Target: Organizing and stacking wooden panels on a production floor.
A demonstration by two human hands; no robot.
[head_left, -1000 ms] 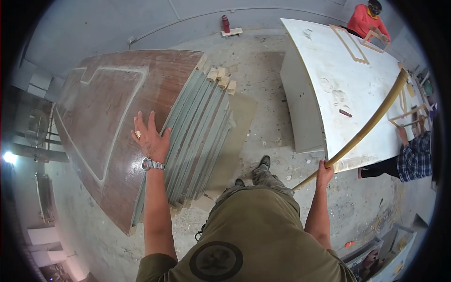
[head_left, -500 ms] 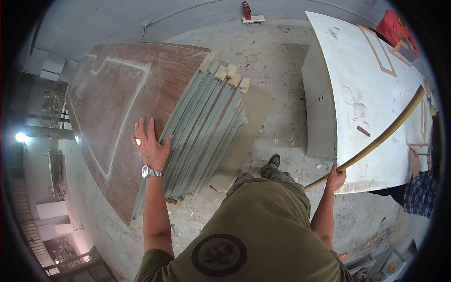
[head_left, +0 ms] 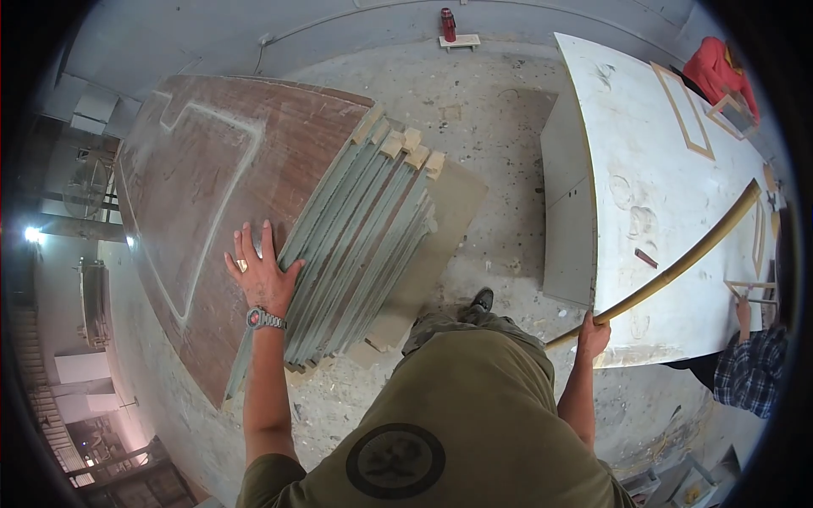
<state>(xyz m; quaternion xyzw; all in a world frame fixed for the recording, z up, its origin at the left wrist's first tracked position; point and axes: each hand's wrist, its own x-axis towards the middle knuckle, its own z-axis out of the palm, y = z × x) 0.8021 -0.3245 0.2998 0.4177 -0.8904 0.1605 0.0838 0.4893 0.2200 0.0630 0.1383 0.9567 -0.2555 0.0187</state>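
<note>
Left hand (head_left: 261,275) lies flat, fingers spread, on the brown board (head_left: 212,203) beside the stacked panels (head_left: 360,245). Right hand (head_left: 594,326) is clamped on the yellow strip (head_left: 677,267) lying across the white table (head_left: 660,169), right of the stack. Nothing lifted yet.

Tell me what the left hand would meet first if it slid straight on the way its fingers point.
The left hand lies flat on the reddish-brown board, fingers pointing up it. Straight on there is only more bare board with a pale routed outline, then probably its far edge; depth is unclear.

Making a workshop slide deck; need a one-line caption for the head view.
Left hand flat on a brown board beside stacked greenish panels; right hand gripping a long yellowish strip over a white table.
</note>
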